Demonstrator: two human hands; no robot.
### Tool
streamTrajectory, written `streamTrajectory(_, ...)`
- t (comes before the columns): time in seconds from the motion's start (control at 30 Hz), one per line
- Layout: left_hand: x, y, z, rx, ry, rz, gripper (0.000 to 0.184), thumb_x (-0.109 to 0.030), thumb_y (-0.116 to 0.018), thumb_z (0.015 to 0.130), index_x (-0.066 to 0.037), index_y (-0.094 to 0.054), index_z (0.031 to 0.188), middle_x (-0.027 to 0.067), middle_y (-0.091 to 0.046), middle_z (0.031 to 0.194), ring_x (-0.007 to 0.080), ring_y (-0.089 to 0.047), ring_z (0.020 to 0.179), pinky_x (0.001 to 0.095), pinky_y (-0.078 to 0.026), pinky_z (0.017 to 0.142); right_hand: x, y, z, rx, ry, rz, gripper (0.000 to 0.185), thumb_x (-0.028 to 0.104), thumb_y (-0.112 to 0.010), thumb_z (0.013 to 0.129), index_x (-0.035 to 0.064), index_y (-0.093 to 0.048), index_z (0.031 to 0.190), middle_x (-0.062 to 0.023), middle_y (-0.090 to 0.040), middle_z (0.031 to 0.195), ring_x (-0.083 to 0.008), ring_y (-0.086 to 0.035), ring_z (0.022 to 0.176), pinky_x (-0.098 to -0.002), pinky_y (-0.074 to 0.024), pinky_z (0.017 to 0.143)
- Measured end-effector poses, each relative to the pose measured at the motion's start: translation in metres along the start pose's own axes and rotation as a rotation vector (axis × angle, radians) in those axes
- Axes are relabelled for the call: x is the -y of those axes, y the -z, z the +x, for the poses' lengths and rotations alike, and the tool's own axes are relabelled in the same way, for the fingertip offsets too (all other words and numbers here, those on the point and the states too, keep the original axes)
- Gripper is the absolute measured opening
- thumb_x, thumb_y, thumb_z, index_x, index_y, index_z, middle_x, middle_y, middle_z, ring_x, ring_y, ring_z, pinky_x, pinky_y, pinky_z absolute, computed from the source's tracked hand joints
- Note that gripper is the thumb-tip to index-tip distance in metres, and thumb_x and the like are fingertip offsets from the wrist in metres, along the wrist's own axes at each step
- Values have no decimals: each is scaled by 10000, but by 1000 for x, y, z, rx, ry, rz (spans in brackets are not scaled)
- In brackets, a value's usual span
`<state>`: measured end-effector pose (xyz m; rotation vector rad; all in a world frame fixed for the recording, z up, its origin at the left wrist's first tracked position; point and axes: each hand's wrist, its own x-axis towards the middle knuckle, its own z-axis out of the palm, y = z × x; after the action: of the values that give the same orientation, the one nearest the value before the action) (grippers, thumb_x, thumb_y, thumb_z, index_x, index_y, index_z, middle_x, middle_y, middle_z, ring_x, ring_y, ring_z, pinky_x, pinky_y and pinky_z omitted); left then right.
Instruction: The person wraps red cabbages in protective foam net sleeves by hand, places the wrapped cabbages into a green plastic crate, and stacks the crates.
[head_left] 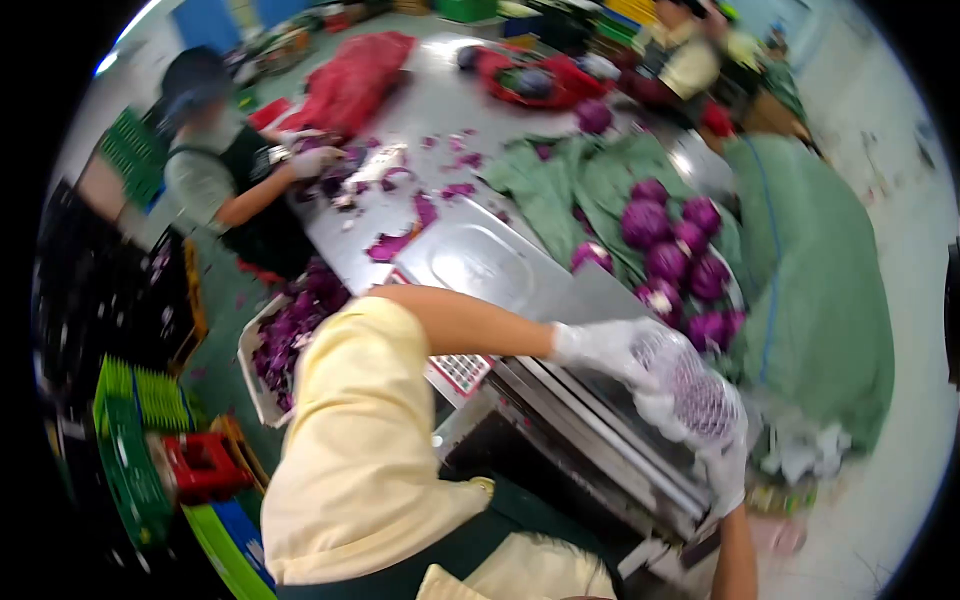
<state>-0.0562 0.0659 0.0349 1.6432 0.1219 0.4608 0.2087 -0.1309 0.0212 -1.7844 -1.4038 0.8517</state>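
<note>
Left of the steel scale (475, 268), a white tub (247, 352) is heaped with purple leaf trimmings (300, 322). Right of the scale, about eight purple cabbages (667, 262) sit clustered on a green cloth (545, 190), with one more on the side nearest the scale and another farther beyond it. On the scale's far side, one open red bag (540, 85) holds dark heads too blurred to count; a second red bag (362, 82) lies farther left. Two gloved hands are clamped on one mesh-patterned purple bundle (700, 395), to the right of the scale and nearer the wearer: the left hand (612, 352) at the end toward the scale, the right hand (722, 470) at the opposite end. The left forearm (470, 322) crosses before the scale, hiding part of its keypad (463, 370). Beyond the scale, one co-worker (225, 175) stands left, another (680, 60) right.
</note>
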Motion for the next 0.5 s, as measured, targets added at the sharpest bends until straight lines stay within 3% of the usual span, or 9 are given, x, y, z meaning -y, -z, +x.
streamTrajectory(0.03, -9, -7, -5, 37, 258, -203, 634, -199, -724, 811, 6, -420, 1328, 142, -594, 1164, 167, -583, 1037, 302, -483, 908, 6, 4, -18, 15, -84, 118, 796, 59, -658, 630, -25, -373, 1368, -111, -494, 1292, -231, -479, 1186, -334, -413, 992)
streamTrajectory(0.1, -56, -16, -26, 86, 394, -370, 562, -265, -657, 873, 33, -441, 1299, 135, -599, 1157, 154, -602, 1003, 271, -504, 844, 25, 8, -53, 189, -267, 361, 620, 135, -577, 739, -37, -436, 1318, -101, -548, 1230, -218, -545, 1088, -324, -447, 942)
streamTrajectory(0.13, -71, -24, -36, 167, 602, -457, 562, -369, -589, 913, -7, -436, 1315, 133, -611, 1112, 165, -623, 952, 267, -543, 785, 32, 10, -70, 351, -363, 495, 553, 181, -540, 798, -41, -460, 1298, -95, -569, 1201, -206, -577, 1033, -318, -462, 918)
streamTrajectory(0.17, -51, -31, -51, 197, 976, -446, 583, -472, -536, 921, -55, -442, 1318, 133, -619, 1075, 199, -637, 937, 314, -579, 769, 75, -3, -91, 284, -527, 668, 475, 231, -489, 870, -44, -503, 1256, -97, -601, 1149, -179, -604, 968, -313, -488, 868)
streamTrajectory(0.23, -60, -58, -82, 153, 1132, -604, 570, -501, -497, 929, -99, -439, 1330, 143, -617, 1108, 221, -647, 947, 356, -592, 779, 65, -22, -127, 447, -720, 852, 569, 385, -494, 931, 33, -404, 1368, -131, -595, 1173, -223, -622, 1001, -349, -523, 848)
streamTrajectory(0.33, -12, -82, -135, 193, 1409, -908, 661, -559, -597, 844, -105, -474, 1309, 82, -618, 1117, 182, -618, 1024, 324, -570, 807, 63, -67, -162, 596, -790, 1051, 686, 516, -396, 958, 116, -209, 1482, -136, -390, 1435, -290, -408, 1308, -451, -343, 1081)
streamTrajectory(0.37, 17, -95, -152, 175, 1336, -943, 628, -489, -638, 845, -98, -469, 1306, 86, -599, 1166, 173, -581, 1102, 344, -538, 896, 50, -81, -170, 605, -783, 1095, 696, 538, -367, 961, 128, -176, 1491, -131, -346, 1463, -294, -372, 1331, -457, -323, 1092)
streamTrajectory(0.43, 25, -101, -163, 203, 1172, -940, 530, -478, -581, 882, -122, -507, 1267, 86, -626, 1087, 181, -633, 954, 315, -561, 807, 37, -90, -174, 633, -856, 1130, 717, 575, -343, 958, 133, -167, 1494, -134, -341, 1472, -296, -378, 1329, -446, -322, 1096)
streamTrajectory(0.5, 24, -107, -155, 37, 1426, -994, 536, -533, -472, 933, -99, -505, 1245, 102, -655, 950, 208, -680, 749, 294, -608, 664, -1, -105, -184, 599, -968, 1120, 702, 577, -342, 958, 115, -225, 1474, -156, -385, 1439, -304, -442, 1281, -418, -389, 1054)
